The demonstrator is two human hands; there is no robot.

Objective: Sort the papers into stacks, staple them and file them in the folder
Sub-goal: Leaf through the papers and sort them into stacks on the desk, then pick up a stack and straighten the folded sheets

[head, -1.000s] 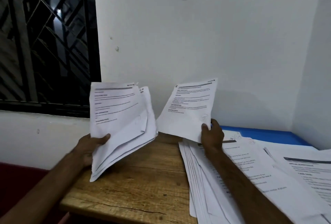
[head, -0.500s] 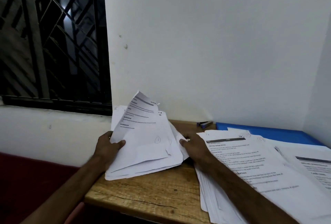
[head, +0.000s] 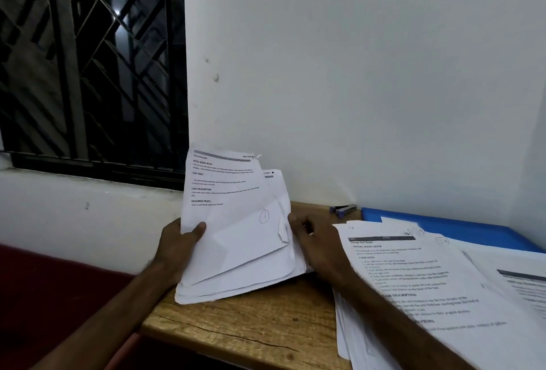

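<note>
- Two handfuls a second ago are one now: the loose sheet has joined the creased white paper bundle.
- Fingers of the left hand clasp its left edge, thumb in front; the right hand curls round its right edge.
- Its bottom rests on the grainy wooden surface.

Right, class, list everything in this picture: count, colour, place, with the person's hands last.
table: one, brown wood, front centre.
wall: one, white, behind the table.
window grille: one, dark, upper left.
paper bundle: one, white, creased, held tilted up at the table's left part.
loose papers: many, white, printed, spread over the table's right part.
stapler: one, blue-grey, at the table's back by the wall.
folder: one, blue, back right, partly under the loose papers.
left hand: one, grips the bundle's left edge.
right hand: one, holds the bundle's right edge.
</note>
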